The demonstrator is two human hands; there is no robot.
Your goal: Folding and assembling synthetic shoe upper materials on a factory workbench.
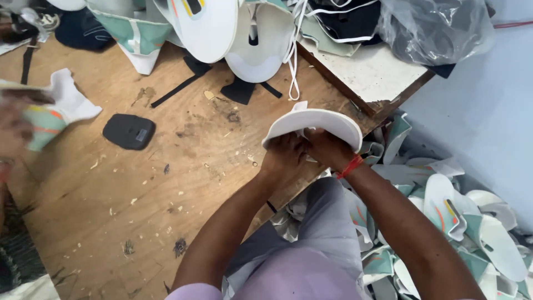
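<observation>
Soft even daylight; left edge motion-blurred.

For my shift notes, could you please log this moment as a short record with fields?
Held piece: white curved shoe part, gripped from below by both hands
Left hand: under its left half
Right hand: under its right half, red band at the wrist
Surface: worn wooden table with scraps
Nearby on table: dark flat pad
Floor at right: heap of white and green shoe parts
Far left: another person's blurred hand
</observation>
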